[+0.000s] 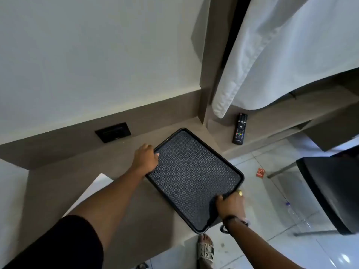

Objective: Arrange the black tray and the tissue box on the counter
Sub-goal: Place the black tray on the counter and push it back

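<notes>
Over the counter (120, 208), each hand, left hand (144, 159) and right hand (231, 206), clasps the black tray (194, 177).

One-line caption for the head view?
Both hands, left and right, grip a black tray over the counter edge.

Black tray (194, 177), fine lattice pattern; grey-brown counter (58, 183); black remote (240, 129); white cloth (281, 51).

Black tray (194, 177), textured inside, lies angled, overhanging the counter (120, 206) edge.
</notes>
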Demonstrator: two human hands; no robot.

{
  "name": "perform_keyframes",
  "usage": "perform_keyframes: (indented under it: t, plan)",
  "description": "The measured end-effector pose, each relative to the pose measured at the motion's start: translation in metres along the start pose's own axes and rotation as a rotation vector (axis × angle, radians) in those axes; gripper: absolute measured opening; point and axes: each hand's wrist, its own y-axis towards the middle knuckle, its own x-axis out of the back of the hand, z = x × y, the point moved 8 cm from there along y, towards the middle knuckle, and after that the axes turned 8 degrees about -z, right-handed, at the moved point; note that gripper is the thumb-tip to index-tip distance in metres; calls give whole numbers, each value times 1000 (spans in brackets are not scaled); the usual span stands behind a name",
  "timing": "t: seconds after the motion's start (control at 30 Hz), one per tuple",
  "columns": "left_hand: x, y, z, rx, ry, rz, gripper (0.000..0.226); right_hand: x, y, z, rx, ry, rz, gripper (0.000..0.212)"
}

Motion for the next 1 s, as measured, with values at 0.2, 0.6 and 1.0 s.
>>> perform_keyframes:
  t: [0.2,0.6,1.0]
  plan:
    - [-18,29,-5,17,26,55,40,-21,19,-30,-290,154,3,27]
    - [-30,25,13,207,-145,-39,24,-19,49,-42,-264,124,-43,15]
    - [2,-87,32,610,-405,-211,47,1,144,34,103,-17,20,16]
